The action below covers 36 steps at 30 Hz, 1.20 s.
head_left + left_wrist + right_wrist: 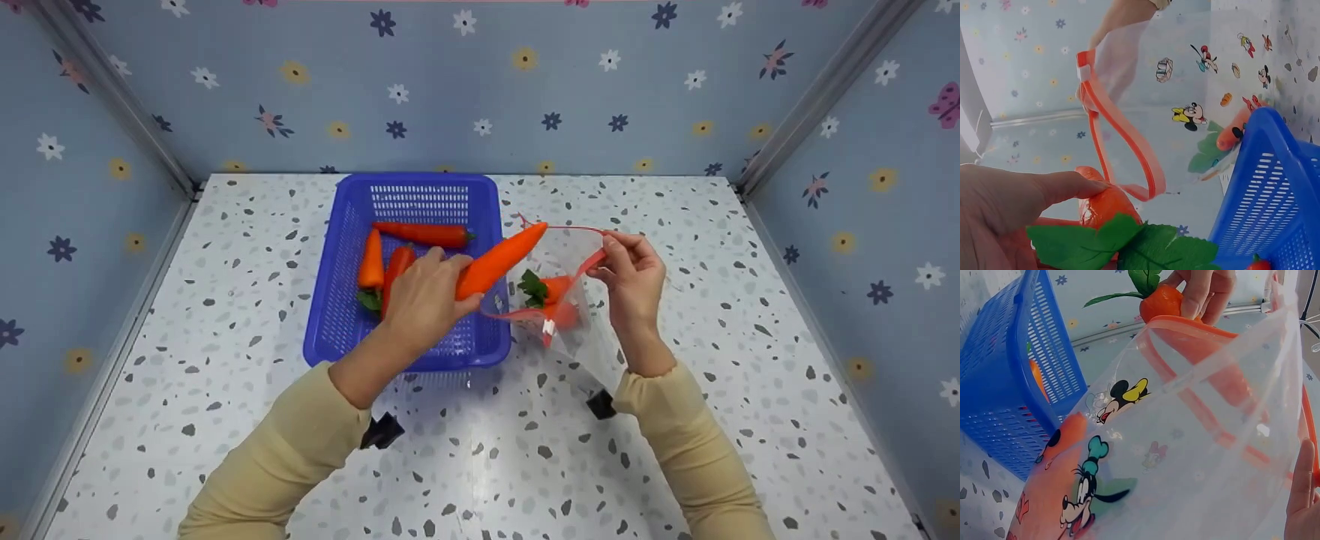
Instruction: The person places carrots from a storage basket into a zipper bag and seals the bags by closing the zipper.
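My left hand (424,296) grips an orange toy carrot (501,261), its tip pointing up and right over the mouth of a clear zip bag (592,319). Green leaves (1165,247) sprout from the carrot's thick end in the left wrist view. With thumb and fingers, my right hand (636,281) pinches the bag's red zip edge, and the mouth gapes. A white zip slider (549,328) sits on the near edge. Inside the bag lie orange carrot pieces (556,289) with green leaves (533,288), partly hidden by the printed plastic (1095,484).
A blue plastic basket (319,322) stands left of the bag. It holds a red chili pepper (424,234), another red one (397,270) partly under my left hand, and an orange carrot (370,262). Flowered panels (480,90) enclose the speckled table (247,420).
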Available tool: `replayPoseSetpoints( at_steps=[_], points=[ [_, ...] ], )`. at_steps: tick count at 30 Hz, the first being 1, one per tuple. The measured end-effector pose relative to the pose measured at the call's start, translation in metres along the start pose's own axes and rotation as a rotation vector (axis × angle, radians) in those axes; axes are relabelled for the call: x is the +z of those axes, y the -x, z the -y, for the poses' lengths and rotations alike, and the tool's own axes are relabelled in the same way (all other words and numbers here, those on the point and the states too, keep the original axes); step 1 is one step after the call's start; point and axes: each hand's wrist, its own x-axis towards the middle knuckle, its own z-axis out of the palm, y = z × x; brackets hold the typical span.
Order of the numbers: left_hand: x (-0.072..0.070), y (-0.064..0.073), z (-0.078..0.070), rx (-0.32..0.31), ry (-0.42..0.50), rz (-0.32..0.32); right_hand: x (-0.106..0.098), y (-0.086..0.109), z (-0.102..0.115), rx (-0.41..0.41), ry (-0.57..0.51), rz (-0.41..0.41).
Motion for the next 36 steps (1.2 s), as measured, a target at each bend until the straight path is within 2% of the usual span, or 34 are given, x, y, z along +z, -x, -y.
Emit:
replayPoseSetpoints(
  at_steps=[3, 9, 15, 21, 25, 28, 32, 36],
  points=[
    [0.001, 0.001, -0.005, 0.025, -0.045, 0.017, 0.000, 0.000, 0.000, -0.006, 0.007, -0.001],
    [0.004, -0.002, -0.016, 0.031, -0.112, 0.075, -0.001, 0.000, 0.000, -0.003, 0.045, -0.002],
    [0.007, -0.009, -0.026, 0.061, -0.155, 0.091, 0.000, 0.001, 0.000, 0.004, 0.044, -0.001],
    [0.010, -0.020, -0.037, 0.105, -0.211, 0.155, 0.000, 0.001, 0.001, 0.009, 0.028, -0.002],
    [0.011, -0.027, -0.042, 0.132, -0.235, 0.168, 0.000, 0.001, 0.000, 0.004, 0.041, -0.001],
    [0.012, -0.032, -0.046, 0.153, -0.242, 0.150, 0.000, 0.001, 0.000, 0.004, 0.030, 0.002],
    [0.012, -0.040, -0.053, 0.141, -0.255, 0.149, 0.000, 0.001, -0.001, 0.011, 0.018, 0.005],
    [0.013, -0.047, -0.061, 0.111, -0.262, 0.178, 0.001, 0.001, 0.000, 0.025, 0.015, 0.000]
  ],
)
